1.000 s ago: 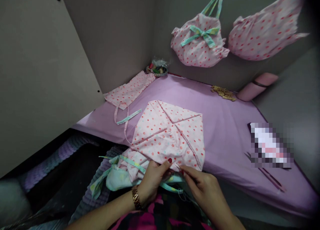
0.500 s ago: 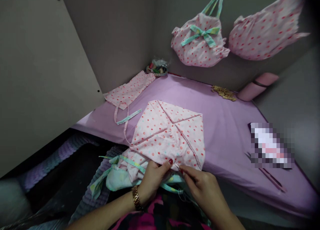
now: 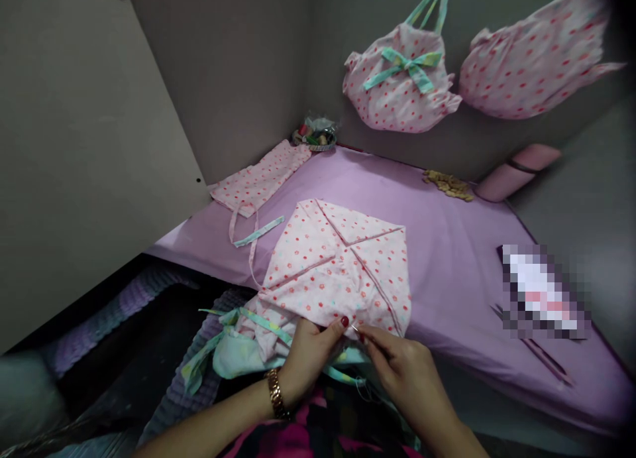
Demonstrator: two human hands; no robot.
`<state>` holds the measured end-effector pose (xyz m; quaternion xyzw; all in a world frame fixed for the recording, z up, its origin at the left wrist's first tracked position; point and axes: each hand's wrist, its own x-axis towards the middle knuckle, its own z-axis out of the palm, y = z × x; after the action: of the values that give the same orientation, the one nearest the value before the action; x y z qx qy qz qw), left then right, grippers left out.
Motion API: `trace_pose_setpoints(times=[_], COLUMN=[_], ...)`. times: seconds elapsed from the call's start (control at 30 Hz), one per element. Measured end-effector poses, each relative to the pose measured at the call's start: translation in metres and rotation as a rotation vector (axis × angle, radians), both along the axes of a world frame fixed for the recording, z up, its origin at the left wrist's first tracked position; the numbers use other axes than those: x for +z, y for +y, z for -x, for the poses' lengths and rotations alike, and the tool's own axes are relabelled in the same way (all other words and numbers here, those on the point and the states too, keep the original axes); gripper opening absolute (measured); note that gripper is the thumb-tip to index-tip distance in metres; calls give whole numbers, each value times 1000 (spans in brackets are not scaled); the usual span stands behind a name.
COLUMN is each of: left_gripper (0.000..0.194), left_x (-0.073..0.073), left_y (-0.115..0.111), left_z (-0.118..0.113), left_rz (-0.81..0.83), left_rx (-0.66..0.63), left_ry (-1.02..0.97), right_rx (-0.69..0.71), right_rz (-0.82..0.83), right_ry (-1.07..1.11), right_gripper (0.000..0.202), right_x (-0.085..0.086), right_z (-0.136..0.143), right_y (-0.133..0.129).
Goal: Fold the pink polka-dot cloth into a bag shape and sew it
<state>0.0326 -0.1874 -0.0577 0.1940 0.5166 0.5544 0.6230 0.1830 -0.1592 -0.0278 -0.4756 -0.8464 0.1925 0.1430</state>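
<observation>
Pink fabric (image 3: 318, 272) with red dots and seams meeting in a cross spreads over the table's front edge and down towards my lap. My left hand (image 3: 313, 348) pinches its near edge, thumb on top and fingers underneath. Close beside that thumb, my right hand (image 3: 397, 358) holds a thin needle (image 3: 354, 327) between thumb and forefinger, its tip at the cloth. Mint-green fabric (image 3: 238, 357) with yellow spots hangs below on the left. A loose pale thread (image 3: 365, 392) curls under my right hand.
The lilac-covered table (image 3: 447, 259) carries folded dotted cloth (image 3: 263, 176), a mint strip (image 3: 261, 231), a small basket (image 3: 318, 140), peanut-like pieces (image 3: 447, 184), a pink bottle (image 3: 519, 171) and scissors (image 3: 546, 360). Dotted bags (image 3: 400, 87) hang on the wall.
Both hands keep nearly the same pose on the cloth, with the needle still at its edge. The whole view has shifted slightly.
</observation>
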Motion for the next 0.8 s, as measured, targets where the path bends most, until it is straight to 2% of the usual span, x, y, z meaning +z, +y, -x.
trace_pose_setpoints(times=[0.1,0.4,0.67,0.8], left_gripper=[29,32,33,33], left_x=[-2,0,2,-2], left_y=[0,0,1,1], left_z=[-1,-2,-2,-2], left_rz=[-65,-29,-8,1], left_rx=[-5,-35,-43,-70], left_ry=[29,-106,-164,-168], right_rx=[-21,-22,-21,-22], right_rz=[62,327,433,464], right_ry=[89,224,347,399], right_gripper=[30,30,27,25], right_x=[0,6,-4,-8], right_z=[-2,-5,-12,-13], right_y=[1,11,18,20])
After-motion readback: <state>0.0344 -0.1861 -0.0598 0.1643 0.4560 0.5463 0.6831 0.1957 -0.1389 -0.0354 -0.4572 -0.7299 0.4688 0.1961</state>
